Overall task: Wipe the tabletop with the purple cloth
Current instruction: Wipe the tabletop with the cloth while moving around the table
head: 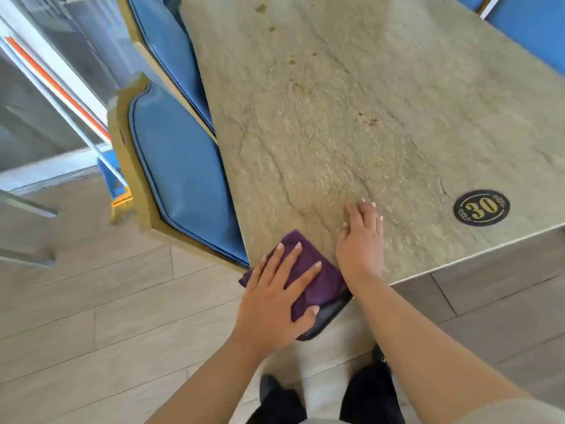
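The purple cloth (315,280) lies folded on the near corner of the stone-patterned tabletop (351,133), partly hanging over the edge. My left hand (275,298) presses flat on the cloth with fingers spread and straight, the thumb along its near edge. My right hand (362,240) rests flat on the bare tabletop just right of the cloth, fingers straight. Small brown stains (368,119) dot the table farther away.
A round black sticker (481,207) with a gold 30 sits near the table's right edge. Two blue-cushioned chairs (183,179) stand tucked along the left side. Another blue seat (532,22) shows at the top right. Wood-look floor lies below.
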{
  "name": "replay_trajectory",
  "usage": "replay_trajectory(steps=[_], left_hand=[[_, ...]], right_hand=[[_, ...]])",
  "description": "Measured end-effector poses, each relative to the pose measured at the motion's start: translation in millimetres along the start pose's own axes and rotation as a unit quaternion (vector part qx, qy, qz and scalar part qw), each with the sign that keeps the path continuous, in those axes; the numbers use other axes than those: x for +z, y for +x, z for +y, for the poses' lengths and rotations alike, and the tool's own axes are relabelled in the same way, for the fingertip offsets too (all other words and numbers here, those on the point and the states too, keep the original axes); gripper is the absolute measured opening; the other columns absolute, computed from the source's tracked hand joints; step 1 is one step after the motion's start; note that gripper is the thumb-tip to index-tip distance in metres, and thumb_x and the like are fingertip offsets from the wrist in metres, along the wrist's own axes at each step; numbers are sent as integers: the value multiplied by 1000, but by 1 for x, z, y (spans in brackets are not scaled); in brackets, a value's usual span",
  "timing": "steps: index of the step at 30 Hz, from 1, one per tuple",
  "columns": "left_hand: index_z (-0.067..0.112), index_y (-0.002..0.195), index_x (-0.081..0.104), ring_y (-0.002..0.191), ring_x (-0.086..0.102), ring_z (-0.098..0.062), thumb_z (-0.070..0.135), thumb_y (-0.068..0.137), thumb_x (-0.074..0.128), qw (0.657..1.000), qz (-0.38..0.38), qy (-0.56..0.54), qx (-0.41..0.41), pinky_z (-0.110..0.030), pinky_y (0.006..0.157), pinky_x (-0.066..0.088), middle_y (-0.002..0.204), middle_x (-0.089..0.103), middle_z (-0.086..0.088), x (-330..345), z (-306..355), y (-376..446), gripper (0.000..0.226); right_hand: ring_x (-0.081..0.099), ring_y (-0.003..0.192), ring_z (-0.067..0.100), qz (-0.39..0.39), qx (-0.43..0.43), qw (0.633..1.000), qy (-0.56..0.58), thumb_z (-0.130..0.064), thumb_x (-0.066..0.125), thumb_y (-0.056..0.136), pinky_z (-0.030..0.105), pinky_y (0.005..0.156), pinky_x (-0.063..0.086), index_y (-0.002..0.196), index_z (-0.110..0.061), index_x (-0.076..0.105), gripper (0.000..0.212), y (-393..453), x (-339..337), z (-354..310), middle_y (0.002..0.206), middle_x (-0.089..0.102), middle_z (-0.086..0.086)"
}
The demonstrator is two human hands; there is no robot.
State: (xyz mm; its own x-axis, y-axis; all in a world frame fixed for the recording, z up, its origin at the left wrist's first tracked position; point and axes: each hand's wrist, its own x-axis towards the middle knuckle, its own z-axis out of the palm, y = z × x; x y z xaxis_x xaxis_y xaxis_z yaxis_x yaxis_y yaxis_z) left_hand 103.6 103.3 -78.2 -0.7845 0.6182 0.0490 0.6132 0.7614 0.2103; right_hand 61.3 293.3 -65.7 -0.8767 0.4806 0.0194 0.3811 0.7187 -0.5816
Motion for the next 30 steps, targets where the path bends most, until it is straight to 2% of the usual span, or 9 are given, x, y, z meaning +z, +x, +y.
replay_trajectory(steps=[4, 11, 13, 15, 17, 19, 23, 27, 30], left_hand=[[46, 148, 25, 150, 7, -21, 62, 88, 38, 1000, -23, 17, -6, -47, 118, 18, 162, 14, 7, -10, -47, 32, 64], [38, 153, 3, 148, -9, -36, 65, 90, 24, 961, -59, 27, -270, -54, 118, -2, 163, -9, -6, -18, -71, 152, 72], [38, 153, 5, 147, -8, -38, 64, 90, 25, 978, -44, 30, -199, -55, 118, 1, 163, -5, -6, -10, -43, 160, 71], [40, 151, 17, 149, 1, -34, 62, 88, 31, 999, -22, 16, -31, -54, 118, 10, 163, 7, -2, -2, -21, 150, 69], [44, 148, 26, 149, 9, -27, 59, 87, 41, 993, -14, 12, 120, -51, 117, 17, 161, 16, 3, 2, -17, 140, 65], [49, 146, 29, 149, 12, -21, 60, 86, 46, 981, -23, 5, 192, -48, 118, 15, 160, 17, 10, -2, -35, 158, 63], [53, 145, 24, 149, 15, -21, 67, 85, 38, 995, -22, 50, 87, -50, 118, 13, 161, 16, 13, -7, -90, 241, 63], [50, 148, 16, 149, 6, -27, 68, 87, 29, 996, -52, 54, -39, -51, 119, 5, 163, 7, 8, -10, -112, 306, 65], [46, 148, 24, 149, 11, -28, 64, 86, 31, 999, -25, 44, -12, -53, 118, 14, 162, 15, 6, -8, -88, 284, 65]], right_hand=[[13, 146, 23, 0, -21, 999, -42, -18, 40, 97, 34, 120, 7, 143, -15, 39, 45, -9, 5, -1, 155, 26, 7], [36, 127, 24, 41, 16, 999, -32, -11, 43, 92, 35, 108, 31, 132, -14, 50, 41, 27, -2, -4, 137, 43, 4], [36, 128, 27, 51, 32, 998, -26, -6, 43, 90, 37, 111, 29, 132, -11, 51, 43, 53, -5, 3, 137, 43, 6], [34, 131, 29, 55, 65, 996, -1, -2, 42, 88, 36, 113, 26, 131, -8, 50, 45, 77, -10, 11, 139, 40, 9], [31, 135, 26, 62, 91, 993, 28, 0, 39, 89, 32, 111, 28, 134, -9, 48, 46, 91, -12, 16, 144, 35, 6], [28, 138, 23, 73, 96, 992, 30, -1, 38, 91, 34, 113, 29, 135, -10, 46, 45, 96, -10, 17, 146, 32, 2], [17, 144, 23, 76, 90, 993, 1, -2, 38, 93, 42, 118, 21, 136, -7, 43, 44, 100, -1, 17, 150, 31, 6], [10, 146, 21, 77, 80, 993, -34, -3, 35, 95, 32, 120, 0, 139, -5, 39, 44, 104, -2, 15, 152, 27, 8], [8, 146, 22, 80, 76, 993, -42, 0, 36, 93, 30, 118, -5, 140, -6, 38, 48, 103, -1, 15, 153, 25, 9]])
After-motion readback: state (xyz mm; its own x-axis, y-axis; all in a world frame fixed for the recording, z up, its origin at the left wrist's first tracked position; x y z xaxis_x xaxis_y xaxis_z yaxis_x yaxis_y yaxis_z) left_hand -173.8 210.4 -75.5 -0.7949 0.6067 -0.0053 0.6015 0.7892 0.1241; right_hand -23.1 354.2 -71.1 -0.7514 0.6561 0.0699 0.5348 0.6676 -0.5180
